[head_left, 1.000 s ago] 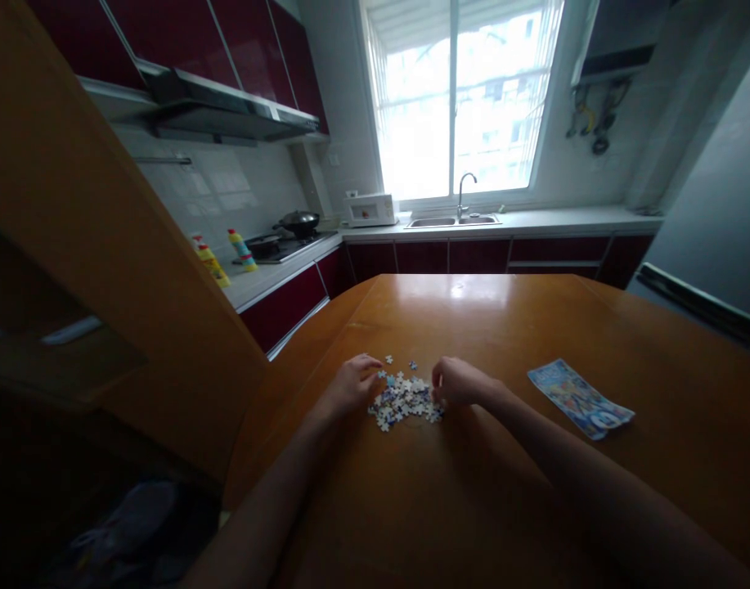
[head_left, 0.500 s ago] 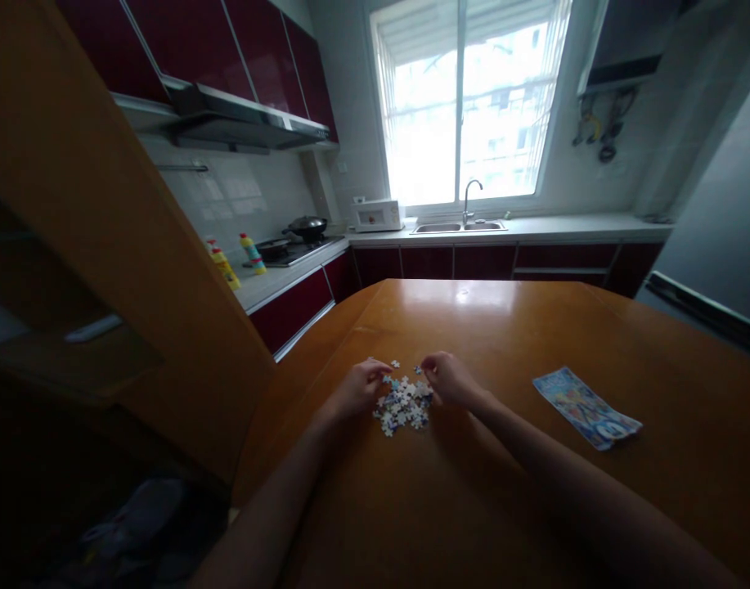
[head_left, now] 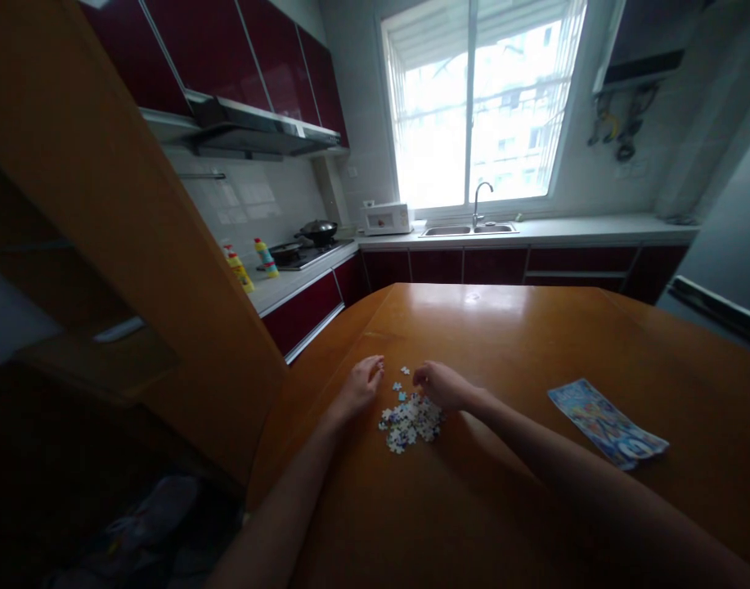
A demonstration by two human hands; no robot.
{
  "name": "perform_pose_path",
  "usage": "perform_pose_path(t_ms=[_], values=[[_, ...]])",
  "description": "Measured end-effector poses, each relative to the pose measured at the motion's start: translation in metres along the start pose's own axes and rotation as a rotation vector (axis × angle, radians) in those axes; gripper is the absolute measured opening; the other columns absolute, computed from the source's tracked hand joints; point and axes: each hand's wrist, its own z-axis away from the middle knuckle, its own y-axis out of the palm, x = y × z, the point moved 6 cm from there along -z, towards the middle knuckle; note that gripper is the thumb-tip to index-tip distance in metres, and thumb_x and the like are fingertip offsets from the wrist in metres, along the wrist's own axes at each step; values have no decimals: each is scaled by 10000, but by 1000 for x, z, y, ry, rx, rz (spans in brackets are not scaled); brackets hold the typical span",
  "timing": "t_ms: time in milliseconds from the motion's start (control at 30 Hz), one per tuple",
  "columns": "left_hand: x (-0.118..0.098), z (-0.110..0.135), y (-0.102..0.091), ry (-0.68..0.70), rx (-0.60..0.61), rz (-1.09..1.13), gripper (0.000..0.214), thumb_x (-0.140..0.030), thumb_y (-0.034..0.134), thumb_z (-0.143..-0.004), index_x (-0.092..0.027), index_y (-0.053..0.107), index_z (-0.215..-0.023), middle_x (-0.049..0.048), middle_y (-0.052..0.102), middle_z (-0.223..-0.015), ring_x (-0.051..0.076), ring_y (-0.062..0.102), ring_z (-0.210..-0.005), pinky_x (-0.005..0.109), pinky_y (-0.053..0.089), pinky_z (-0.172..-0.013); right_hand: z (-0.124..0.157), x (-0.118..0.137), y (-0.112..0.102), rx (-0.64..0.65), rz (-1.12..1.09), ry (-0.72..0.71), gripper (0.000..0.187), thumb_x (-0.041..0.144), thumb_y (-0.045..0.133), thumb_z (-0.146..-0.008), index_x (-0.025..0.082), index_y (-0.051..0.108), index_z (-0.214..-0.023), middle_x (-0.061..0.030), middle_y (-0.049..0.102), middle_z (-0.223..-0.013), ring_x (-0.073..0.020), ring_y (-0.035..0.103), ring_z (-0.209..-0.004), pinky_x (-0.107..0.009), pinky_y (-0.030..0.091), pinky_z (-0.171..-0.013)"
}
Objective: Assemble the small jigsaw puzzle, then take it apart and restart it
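A heap of loose jigsaw puzzle pieces (head_left: pixel 408 425), mostly pale side up, lies on the wooden table (head_left: pixel 497 343). Just beyond the heap, a few separate pieces, among them a white piece (head_left: pixel 405 370) and a blue piece (head_left: pixel 402 396), lie between my hands. My left hand (head_left: pixel 361 388) is at the left of these, thumb and fingers pinched together on what looks like a small pale puzzle piece. At the heap's far right edge, my right hand (head_left: pixel 441 385) has its fingers curled down and together; whatever they hold is hidden.
A colourful printed sheet (head_left: pixel 604 421) lies on the table to the right. Behind the table runs a counter with a sink (head_left: pixel 469 231), a white microwave (head_left: pixel 387 218) and a wok (head_left: pixel 318 231). A wooden cabinet (head_left: pixel 208 327) stands close on the left.
My left hand has drawn back from the heap's far left edge, its fingertips now farther away. My right hand's fingers are more curled. The view has shifted slightly left.
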Motion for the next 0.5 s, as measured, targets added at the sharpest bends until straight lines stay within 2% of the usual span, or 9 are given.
perform_pose_path(t_ms=[67,133,200,267,367,433,500], values=[[-2,-2,12,5,17,-6,458,-318,472,-959,-101,587,-1346,207,488,-1490,314,389,-1444,524,254,-1211,-7,-13,-7,-51,12,49,340,45,503,-821,127,765,-1022,-153,747,-1043,-233,685,-936,-289,475,-821],[-12,1,25,38,52,-2,455,-338,507,-943,-102,618,-1316,209,497,-1484,331,384,-1448,544,254,-1208,-16,-22,-10,-82,18,66,364,51,494,-830,111,753,-1080,-180,731,-1109,-250,678,-1004,-306,475,-874],[-27,6,35,100,82,15,431,-338,515,-942,-135,638,-1302,173,544,-1453,298,455,-1404,487,319,-1193,-26,-23,-8,-76,11,44,360,57,518,-816,116,755,-1081,-171,732,-1121,-246,672,-1032,-299,467,-898],[-42,10,38,171,97,44,383,-311,524,-934,-179,668,-1263,118,628,-1366,242,566,-1294,389,413,-1138,-34,-20,-3,-43,-8,4,312,61,547,-789,125,775,-992,-148,752,-1050,-237,679,-990,-282,470,-872],[-47,8,27,178,29,62,329,-255,489,-924,-159,721,-1136,110,705,-1199,215,651,-1127,331,501,-1028,-37,-9,9,23,-63,-53,239,54,576,-736,127,780,-838,-104,766,-868,-211,688,-834,-255,480,-767],[-39,5,15,117,-50,52,350,-234,439,-924,-120,723,-1094,141,710,-1146,230,661,-1090,355,518,-1000,-34,-2,14,63,-119,-82,251,29,580,-688,128,776,-809,-64,762,-786,-183,676,-741,-230,478,-695],[-29,6,5,57,-101,38,381,-239,412,-924,-96,710,-1114,164,703,-1159,253,660,-1103,395,516,-1010,-26,-1,12,69,-176,-96,327,-2,551,-657,132,776,-853,-36,768,-794,-158,668,-715,-208,478,-660]])
